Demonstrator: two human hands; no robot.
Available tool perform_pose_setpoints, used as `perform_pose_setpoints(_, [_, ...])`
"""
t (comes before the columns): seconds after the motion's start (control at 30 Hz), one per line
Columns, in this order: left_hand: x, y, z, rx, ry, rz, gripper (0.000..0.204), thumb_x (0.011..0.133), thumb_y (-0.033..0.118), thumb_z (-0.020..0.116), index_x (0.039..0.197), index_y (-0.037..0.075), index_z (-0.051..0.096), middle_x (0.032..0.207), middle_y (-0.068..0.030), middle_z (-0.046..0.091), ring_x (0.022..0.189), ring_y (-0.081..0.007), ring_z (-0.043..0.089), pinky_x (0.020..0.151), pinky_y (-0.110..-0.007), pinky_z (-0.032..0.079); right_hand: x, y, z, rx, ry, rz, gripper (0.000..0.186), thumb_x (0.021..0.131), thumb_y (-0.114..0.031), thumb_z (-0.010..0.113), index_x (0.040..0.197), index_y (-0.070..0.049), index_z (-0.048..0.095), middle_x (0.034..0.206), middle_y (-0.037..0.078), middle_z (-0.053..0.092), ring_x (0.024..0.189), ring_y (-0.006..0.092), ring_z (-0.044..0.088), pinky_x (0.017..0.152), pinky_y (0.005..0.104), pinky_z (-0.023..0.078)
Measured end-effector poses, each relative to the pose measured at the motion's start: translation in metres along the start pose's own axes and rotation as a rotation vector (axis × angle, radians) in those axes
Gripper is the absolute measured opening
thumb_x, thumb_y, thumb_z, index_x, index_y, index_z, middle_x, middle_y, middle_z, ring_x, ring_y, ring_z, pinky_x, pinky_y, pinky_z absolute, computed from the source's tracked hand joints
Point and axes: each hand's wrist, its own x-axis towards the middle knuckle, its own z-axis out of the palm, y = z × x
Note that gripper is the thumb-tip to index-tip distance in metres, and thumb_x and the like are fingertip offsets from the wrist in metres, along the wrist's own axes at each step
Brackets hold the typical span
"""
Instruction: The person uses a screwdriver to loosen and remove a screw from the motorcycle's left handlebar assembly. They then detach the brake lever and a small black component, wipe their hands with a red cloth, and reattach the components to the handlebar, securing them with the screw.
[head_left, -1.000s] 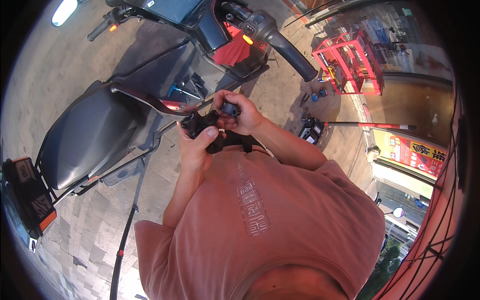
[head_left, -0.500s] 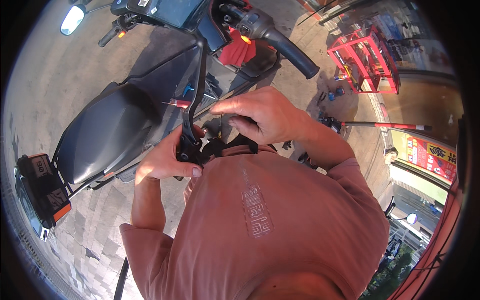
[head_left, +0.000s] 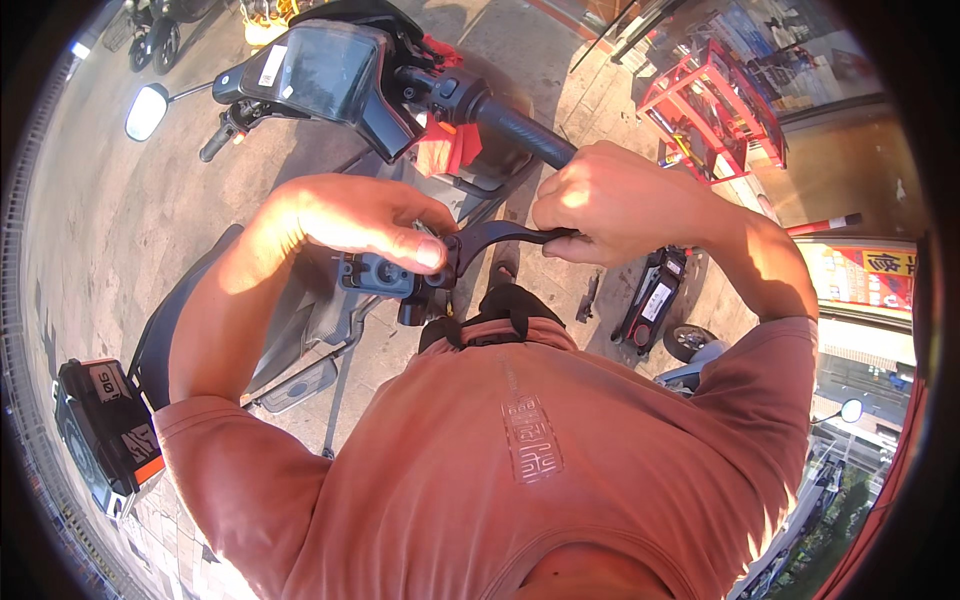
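I judge the step as handling the lever [head_left: 495, 232], nearside of the handlebar [head_left: 522, 128]: left fingers [head_left: 418, 247] curled on the block [head_left: 376, 276], right fingers [head_left: 568, 247] pinching the lever's end; next move calls for steady support.

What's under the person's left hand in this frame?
Just below the left hand: a grey-blue part with a round feature, beside the base of a curved black lever. The palm covers whatever lies directly beneath it, so that can't be seen.
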Motion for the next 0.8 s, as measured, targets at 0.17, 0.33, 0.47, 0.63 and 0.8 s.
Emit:
perform_pose_setpoints(0.17, [0.005, -0.002, -0.027, -0.360, 0.432, 0.473, 0.066, 0.099, 0.057, 0.043, 0.130, -0.001, 0.054, 0.096, -0.0121, 0.070, 0.088, -0.0191, 0.068, 0.076, -0.031, 0.054, -0.050, 0.025, -0.011, 0.168, 0.201, 0.109, 0.020, 0.077, -0.018, 0.072, 0.074, -0.003, 0.059, 0.068, 0.011, 0.056, 0.066, 0.0329, 0.058, 0.057, 0.0423, 0.042])
perform_pose_setpoints(0.33, [0.020, -0.037, -0.040, -0.478, 1.150, 0.794, 0.030, 0.098, 0.026, 0.058, 0.114, 0.001, 0.060, 0.091, -0.0116, 0.070, 0.078, -0.0179, 0.067, 0.070, -0.028, 0.055, -0.065, 0.075, -0.036, 0.066, 0.383, 0.266, 0.020, 0.078, -0.018, 0.070, 0.073, -0.002, 0.059, 0.064, 0.013, 0.054, 0.063, 0.0347, 0.056, 0.056, 0.0431, 0.041])
perform_pose_setpoints(0.47, [0.046, -0.070, -0.039, -0.426, 1.457, 0.769, 0.020, 0.095, 0.017, 0.063, 0.108, 0.003, 0.062, 0.090, -0.0090, 0.070, 0.075, -0.0144, 0.065, 0.070, -0.027, 0.053, -0.042, 0.108, -0.038, -0.034, 0.404, 0.372, 0.021, 0.081, -0.021, 0.067, 0.074, -0.003, 0.058, 0.062, 0.015, 0.054, 0.061, 0.0360, 0.056, 0.055, 0.0435, 0.040])
perform_pose_setpoints(0.63, [0.041, -0.076, -0.074, -0.121, 1.409, 0.816, 0.023, 0.095, 0.015, 0.064, 0.112, 0.000, 0.061, 0.096, -0.0067, 0.068, 0.089, -0.0136, 0.064, 0.082, -0.027, 0.050, 0.002, 0.118, -0.025, -0.088, 0.288, 0.524, 0.021, 0.083, -0.025, 0.065, 0.081, -0.005, 0.064, 0.069, 0.015, 0.061, 0.071, 0.0371, 0.061, 0.061, 0.0460, 0.048])
perform_pose_setpoints(0.8, [0.021, -0.049, -0.124, 0.231, 1.257, 0.763, 0.025, 0.094, 0.013, 0.063, 0.115, 0.000, 0.063, 0.106, -0.0089, 0.067, 0.100, -0.0164, 0.063, 0.090, -0.029, 0.047, 0.028, 0.109, -0.025, -0.108, 0.179, 0.630, 0.020, 0.082, -0.025, 0.065, 0.084, -0.005, 0.067, 0.073, 0.016, 0.064, 0.075, 0.0367, 0.063, 0.065, 0.0468, 0.050])
